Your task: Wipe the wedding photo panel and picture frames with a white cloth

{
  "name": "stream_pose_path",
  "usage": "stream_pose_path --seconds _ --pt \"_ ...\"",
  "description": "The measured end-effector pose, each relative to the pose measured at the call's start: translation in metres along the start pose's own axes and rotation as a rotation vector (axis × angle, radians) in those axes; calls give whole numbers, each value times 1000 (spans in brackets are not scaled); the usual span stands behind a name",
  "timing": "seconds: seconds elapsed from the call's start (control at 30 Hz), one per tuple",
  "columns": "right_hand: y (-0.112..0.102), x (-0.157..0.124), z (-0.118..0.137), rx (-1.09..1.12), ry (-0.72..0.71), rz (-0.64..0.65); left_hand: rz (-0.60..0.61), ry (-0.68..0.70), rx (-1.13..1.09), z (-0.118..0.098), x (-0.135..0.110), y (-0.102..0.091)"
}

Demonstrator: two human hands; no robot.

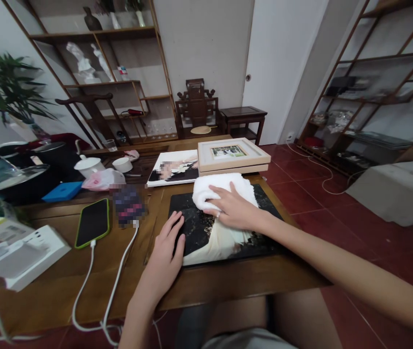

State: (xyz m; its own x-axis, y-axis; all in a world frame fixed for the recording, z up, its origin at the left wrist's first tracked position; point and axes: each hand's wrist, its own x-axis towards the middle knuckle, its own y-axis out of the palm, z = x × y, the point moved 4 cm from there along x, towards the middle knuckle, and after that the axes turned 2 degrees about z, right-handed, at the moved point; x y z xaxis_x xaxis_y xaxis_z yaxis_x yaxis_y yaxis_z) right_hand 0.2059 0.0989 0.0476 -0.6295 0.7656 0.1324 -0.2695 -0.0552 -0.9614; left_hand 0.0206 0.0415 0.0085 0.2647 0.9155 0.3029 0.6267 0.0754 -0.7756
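Note:
A dark picture panel (192, 235) with a cream gown printed on it lies flat at the front of the wooden table. My right hand (233, 206) grips a folded white towel (224, 186) and presses it on the panel's upper part. The towel covers some of the picture beneath. On the panel's left edge rests my left hand (168, 242), fingers stretched out and holding nothing. Behind the towel sit a stack of light wood picture frames (233, 157) and a white-edged photo panel (173, 167).
Left of the panel are a green-cased phone (93, 223) on a white cable, a second phone, partly blurred (128, 206), and a white power strip (35, 257). Farther back stand a white teapot (89, 166) and black pots (21, 182). Red floor tiles (301, 194) lie beyond the table's right edge.

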Motion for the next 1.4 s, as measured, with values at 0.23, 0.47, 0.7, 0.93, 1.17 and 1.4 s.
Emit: stream_pose_path --seconds 0.23,0.47,0.7,0.93,1.17,1.4 --pt "1 -58 53 104 -121 99 2 0 -2 -1 0 0" --pt "8 -87 76 87 -165 134 6 4 12 -1 1 0" --pt "3 -22 29 81 -79 46 8 -10 -2 -1 0 0" --pt "1 18 5 67 33 -14 1 -18 -11 -2 0 -1" --pt "8 -51 63 106 -100 40 14 -20 -11 -1 -1 0" --pt "6 -83 79 159 -132 94 31 -19 -1 -1 0 0"
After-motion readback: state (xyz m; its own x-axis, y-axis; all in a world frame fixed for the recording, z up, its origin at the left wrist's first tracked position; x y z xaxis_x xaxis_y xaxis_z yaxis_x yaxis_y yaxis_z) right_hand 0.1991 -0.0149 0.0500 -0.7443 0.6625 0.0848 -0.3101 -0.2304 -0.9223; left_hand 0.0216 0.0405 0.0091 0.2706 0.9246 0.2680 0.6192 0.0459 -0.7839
